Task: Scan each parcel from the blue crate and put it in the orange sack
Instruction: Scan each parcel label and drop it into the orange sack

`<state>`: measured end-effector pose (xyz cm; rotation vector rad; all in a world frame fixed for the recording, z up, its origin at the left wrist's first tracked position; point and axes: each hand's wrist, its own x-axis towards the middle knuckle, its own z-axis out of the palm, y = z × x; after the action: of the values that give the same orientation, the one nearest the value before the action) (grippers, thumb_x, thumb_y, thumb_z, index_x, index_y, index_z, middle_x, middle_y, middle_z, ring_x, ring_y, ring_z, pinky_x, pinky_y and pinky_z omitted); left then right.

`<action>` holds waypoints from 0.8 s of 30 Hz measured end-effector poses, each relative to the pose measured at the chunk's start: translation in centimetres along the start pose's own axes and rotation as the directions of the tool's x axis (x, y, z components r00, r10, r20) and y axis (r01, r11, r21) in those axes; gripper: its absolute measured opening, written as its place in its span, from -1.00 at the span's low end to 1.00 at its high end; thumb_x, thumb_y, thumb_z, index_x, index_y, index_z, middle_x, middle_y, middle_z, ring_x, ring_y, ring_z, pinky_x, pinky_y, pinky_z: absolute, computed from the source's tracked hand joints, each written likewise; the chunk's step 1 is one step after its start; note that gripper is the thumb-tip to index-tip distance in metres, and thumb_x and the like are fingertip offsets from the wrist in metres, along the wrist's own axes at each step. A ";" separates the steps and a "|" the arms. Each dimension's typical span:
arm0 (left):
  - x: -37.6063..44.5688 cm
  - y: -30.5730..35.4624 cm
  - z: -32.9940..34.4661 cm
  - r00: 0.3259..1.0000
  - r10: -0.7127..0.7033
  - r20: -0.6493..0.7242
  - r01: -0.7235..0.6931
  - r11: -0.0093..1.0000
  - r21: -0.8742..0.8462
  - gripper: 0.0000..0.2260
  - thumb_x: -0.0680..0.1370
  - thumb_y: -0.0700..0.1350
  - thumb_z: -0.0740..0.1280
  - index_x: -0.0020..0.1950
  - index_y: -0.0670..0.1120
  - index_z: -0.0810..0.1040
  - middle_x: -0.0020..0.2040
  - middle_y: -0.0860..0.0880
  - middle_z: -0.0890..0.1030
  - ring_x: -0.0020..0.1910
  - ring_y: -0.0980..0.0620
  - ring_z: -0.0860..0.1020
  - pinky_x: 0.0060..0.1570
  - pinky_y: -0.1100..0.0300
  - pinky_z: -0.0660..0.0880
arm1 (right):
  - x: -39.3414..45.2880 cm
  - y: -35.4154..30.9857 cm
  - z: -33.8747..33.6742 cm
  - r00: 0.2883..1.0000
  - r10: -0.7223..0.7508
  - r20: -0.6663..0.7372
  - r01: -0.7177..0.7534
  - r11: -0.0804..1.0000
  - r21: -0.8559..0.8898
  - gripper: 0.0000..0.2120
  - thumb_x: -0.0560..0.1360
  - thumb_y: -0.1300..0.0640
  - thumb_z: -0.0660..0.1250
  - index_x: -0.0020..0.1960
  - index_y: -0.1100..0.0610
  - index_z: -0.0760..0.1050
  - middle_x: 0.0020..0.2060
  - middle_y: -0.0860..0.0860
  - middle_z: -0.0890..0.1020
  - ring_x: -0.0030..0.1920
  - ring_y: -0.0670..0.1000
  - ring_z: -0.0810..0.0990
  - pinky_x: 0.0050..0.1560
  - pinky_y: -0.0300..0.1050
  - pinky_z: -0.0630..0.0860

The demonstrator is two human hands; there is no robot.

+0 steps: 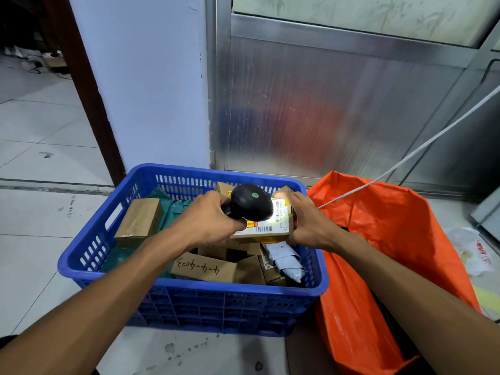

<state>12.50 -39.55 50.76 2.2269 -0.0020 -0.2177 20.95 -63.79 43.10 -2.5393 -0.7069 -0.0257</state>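
Note:
My left hand (208, 220) grips a black barcode scanner (250, 203) with a green dot on its head, aimed down at a small cardboard parcel (270, 228). My right hand (305, 220) holds that parcel by its right side above the blue crate (189, 301). The scanner's light falls on the parcel's white label. Inside the crate lie several cardboard boxes, a green bag and a grey mailer (286, 259). The orange sack (384, 253) stands open just right of the crate.
A white wall and a metal door panel (324, 104) rise behind the crate. A grey cable (405, 161) runs from the upper right towards the scanner. A white plastic bag (476, 253) lies right of the sack. Tiled floor spreads to the left.

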 end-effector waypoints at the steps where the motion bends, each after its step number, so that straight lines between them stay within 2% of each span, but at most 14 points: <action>1: 0.0 0.0 -0.2 1.000 0.002 0.010 -0.002 1.000 0.006 -0.93 0.45 -0.18 0.48 -0.19 -0.12 0.61 -0.55 0.09 0.53 -0.51 0.11 0.55 -0.41 0.22 0.47 | 0.0 0.1 0.0 0.999 0.017 0.038 -0.017 1.000 0.022 -0.29 0.11 0.06 0.50 0.23 -0.06 0.40 0.10 -0.08 0.45 0.15 0.02 0.45 0.12 -0.01 0.47; 3: -0.2 0.1 -0.5 0.998 0.003 0.060 -0.005 0.999 0.032 -0.89 0.46 -0.21 0.47 -0.24 -0.10 0.59 -0.56 0.08 0.54 -0.54 0.15 0.53 -0.45 0.27 0.45 | 0.0 0.0 0.2 0.994 0.042 0.102 -0.047 0.998 0.043 -0.27 0.04 0.08 0.48 0.18 -0.16 0.38 0.07 -0.09 0.46 0.13 0.04 0.46 0.01 -0.05 0.46; 5: -0.4 0.2 -0.7 0.992 0.008 0.127 -0.018 0.996 0.083 -0.79 0.47 -0.23 0.46 -0.33 -0.05 0.54 -0.57 0.04 0.53 -0.58 0.17 0.49 -0.45 0.26 0.44 | 0.0 0.1 0.4 0.989 0.049 0.137 -0.055 0.998 0.043 -0.26 0.01 0.10 0.47 0.16 -0.19 0.34 0.04 -0.08 0.46 0.09 0.05 0.46 -0.05 -0.07 0.41; 8: -0.6 0.3 -1.0 0.983 0.005 0.184 -0.025 0.994 0.109 -0.77 0.47 -0.23 0.46 -0.36 -0.05 0.55 -0.55 0.00 0.53 -0.55 0.11 0.48 -0.40 0.18 0.48 | 0.0 0.0 0.4 0.985 0.071 0.159 -0.081 0.995 0.058 -0.21 0.03 0.11 0.48 0.25 -0.07 0.37 0.08 -0.05 0.45 0.13 0.06 0.45 0.02 -0.05 0.47; 14: -0.8 0.4 -1.0 0.988 0.008 0.155 -0.024 0.995 0.101 -0.74 0.47 -0.26 0.45 -0.38 -0.05 0.53 -0.58 0.02 0.51 -0.60 0.15 0.46 -0.52 0.33 0.41 | -0.2 -0.1 0.3 0.983 0.053 0.175 -0.065 0.996 0.065 -0.22 0.06 0.09 0.47 0.28 -0.04 0.39 0.08 -0.01 0.47 0.15 0.07 0.45 0.07 0.09 0.56; 18: -0.7 0.3 -1.0 0.987 0.008 0.159 -0.026 0.993 0.113 -0.78 0.47 -0.25 0.46 -0.35 -0.07 0.54 -0.57 0.01 0.53 -0.59 0.15 0.47 -0.50 0.32 0.43 | -0.3 -0.3 0.2 0.980 0.065 0.189 -0.075 0.996 0.049 -0.15 0.04 0.06 0.46 0.34 -0.03 0.36 0.13 -0.02 0.46 0.19 0.07 0.43 0.16 0.17 0.52; 21: -0.6 0.2 -0.9 0.988 0.006 0.157 -0.026 0.992 0.122 -0.79 0.47 -0.24 0.46 -0.34 -0.08 0.54 -0.58 0.01 0.52 -0.60 0.15 0.47 -0.50 0.31 0.42 | -0.5 -0.4 0.0 0.975 0.100 0.198 -0.108 0.994 0.031 -0.04 0.06 0.11 0.48 0.45 0.01 0.31 0.27 -0.02 0.40 0.31 0.07 0.38 0.32 0.15 0.44; 24: -0.6 0.1 -0.9 0.989 0.002 0.147 -0.022 0.991 0.130 -0.77 0.46 -0.23 0.46 -0.35 -0.06 0.52 -0.58 0.01 0.52 -0.61 0.15 0.46 -0.51 0.30 0.41 | -0.6 -0.5 -0.2 0.972 0.117 0.204 -0.125 0.992 0.025 -0.02 0.06 0.12 0.48 0.47 0.02 0.29 0.28 -0.02 0.37 0.33 0.07 0.35 0.34 0.15 0.42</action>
<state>12.11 -38.90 51.48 2.3363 -0.1128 -0.3842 20.22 -63.80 43.44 -2.5671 -0.6205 0.2892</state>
